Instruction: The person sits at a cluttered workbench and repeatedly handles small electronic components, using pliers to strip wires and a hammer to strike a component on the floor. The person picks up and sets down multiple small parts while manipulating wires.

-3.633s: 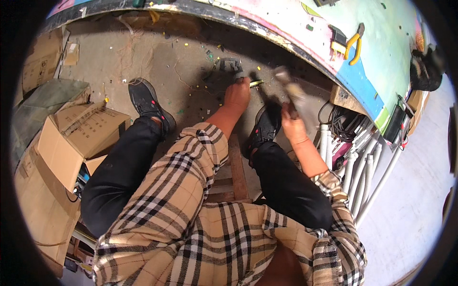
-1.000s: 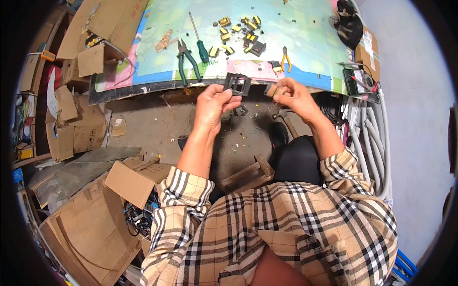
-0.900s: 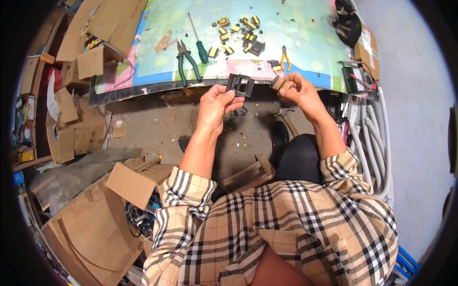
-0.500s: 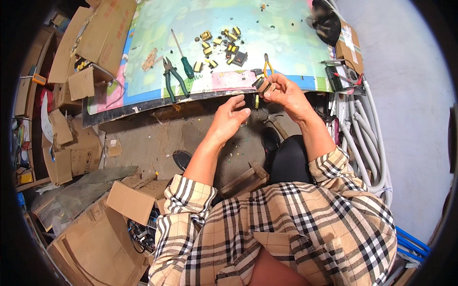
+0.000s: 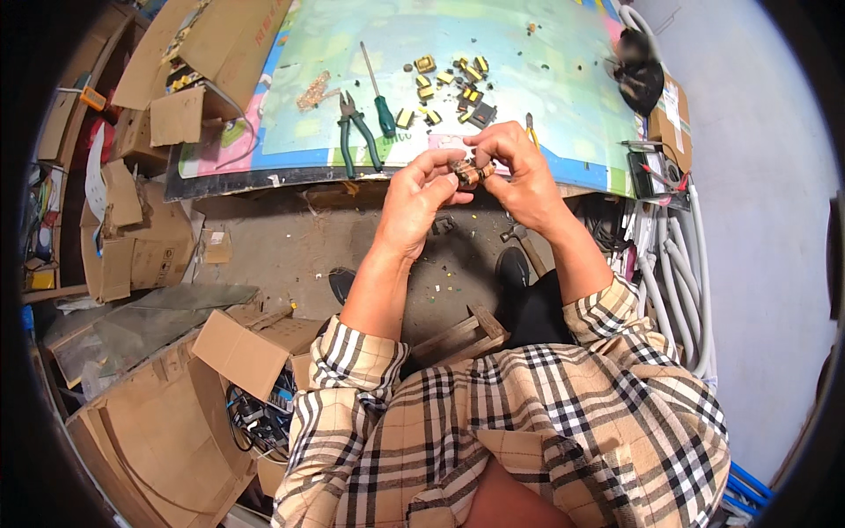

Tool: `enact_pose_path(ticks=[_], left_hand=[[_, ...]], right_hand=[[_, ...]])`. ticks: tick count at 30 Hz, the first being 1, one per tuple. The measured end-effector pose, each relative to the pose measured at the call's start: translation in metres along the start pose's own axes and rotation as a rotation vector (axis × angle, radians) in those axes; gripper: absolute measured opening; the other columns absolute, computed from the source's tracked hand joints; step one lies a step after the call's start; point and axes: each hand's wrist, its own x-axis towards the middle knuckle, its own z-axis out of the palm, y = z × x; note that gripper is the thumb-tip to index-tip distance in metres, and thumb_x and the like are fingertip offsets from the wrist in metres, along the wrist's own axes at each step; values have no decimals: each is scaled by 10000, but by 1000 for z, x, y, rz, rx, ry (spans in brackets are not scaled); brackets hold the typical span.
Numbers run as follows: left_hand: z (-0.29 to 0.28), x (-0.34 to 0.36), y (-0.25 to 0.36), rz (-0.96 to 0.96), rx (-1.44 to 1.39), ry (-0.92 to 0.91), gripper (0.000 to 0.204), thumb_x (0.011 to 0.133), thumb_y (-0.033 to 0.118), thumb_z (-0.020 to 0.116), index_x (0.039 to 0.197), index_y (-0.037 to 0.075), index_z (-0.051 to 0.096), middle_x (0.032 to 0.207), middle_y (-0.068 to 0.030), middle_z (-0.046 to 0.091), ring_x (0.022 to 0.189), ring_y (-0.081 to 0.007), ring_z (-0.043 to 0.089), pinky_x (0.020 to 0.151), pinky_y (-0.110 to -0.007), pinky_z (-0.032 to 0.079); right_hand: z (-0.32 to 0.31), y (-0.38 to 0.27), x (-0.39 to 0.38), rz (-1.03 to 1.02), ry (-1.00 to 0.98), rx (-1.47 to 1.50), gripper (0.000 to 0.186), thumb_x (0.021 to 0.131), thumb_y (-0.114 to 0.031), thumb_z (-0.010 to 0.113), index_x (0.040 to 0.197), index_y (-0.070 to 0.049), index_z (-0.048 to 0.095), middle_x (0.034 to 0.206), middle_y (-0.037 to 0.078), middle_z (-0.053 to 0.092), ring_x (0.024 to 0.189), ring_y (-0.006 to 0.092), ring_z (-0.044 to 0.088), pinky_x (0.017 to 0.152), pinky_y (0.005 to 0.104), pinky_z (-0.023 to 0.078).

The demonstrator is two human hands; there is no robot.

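Observation:
In front of the table's near edge, my left hand point(image 5: 414, 201) and my right hand point(image 5: 521, 172) meet at a small copper-coloured wound coil point(image 5: 470, 172). Thumb and fingers of each hand pinch it from either side, hiding part of it. Several small yellow-and-black transformer parts point(image 5: 425, 64) lie on the table point(image 5: 334, 48) beyond. To their left are a green-handled screwdriver point(image 5: 385, 116) and green-handled pliers point(image 5: 349, 132), jaws pointing away. Yellow-handled pliers point(image 5: 532, 129) lie just past my right hand, partly covered by it.
A tangle of copper wire point(image 5: 315, 91) lies on the table. At its right edge sit a black, partly blurred furry shape point(image 5: 640, 81) and a meter with red leads point(image 5: 653, 174). Cardboard boxes point(image 5: 150, 440) crowd the left; a hammer point(image 5: 526, 246) and wooden stool point(image 5: 462, 336) stand below.
My left hand has come over to the coil, which only my right hand held before. A yellowish piece under my right hand is gone from there. The view has shifted slightly left.

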Motion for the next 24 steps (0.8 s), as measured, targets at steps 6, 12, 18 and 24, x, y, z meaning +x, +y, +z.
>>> enact_pose_path(ticks=[6,12,18,24], left_hand=[[-6,-5,7,110,15,95,278,867,16,558,1143,-17,550,1019,-91,626,922,-154,618,847,-321,526],[-9,-8,3,148,0,143,266,840,-17,580,1105,-12,559,1030,-92,630,915,-147,615,844,-312,523],[-8,-7,2,235,52,180,266,816,-59,568,1077,-10,566,1056,-88,620,928,-136,601,844,-276,490],[-1,-5,-5,240,196,194,290,813,-81,551,1097,-25,557,1015,-58,613,936,-114,585,799,-231,463]], right_hand=[[18,-6,11,-170,75,-256,275,649,166,551,841,-26,507,1109,128,517,1019,284,525,790,335,485],[25,2,8,-223,166,-380,325,696,125,585,977,-31,536,1138,136,494,996,276,546,770,330,503],[23,19,-2,315,57,435,294,907,-85,549,1183,4,496,1045,90,568,843,128,606,723,280,505],[12,24,0,473,-147,471,365,912,-217,595,1166,40,545,928,47,614,771,89,578,658,231,464]])
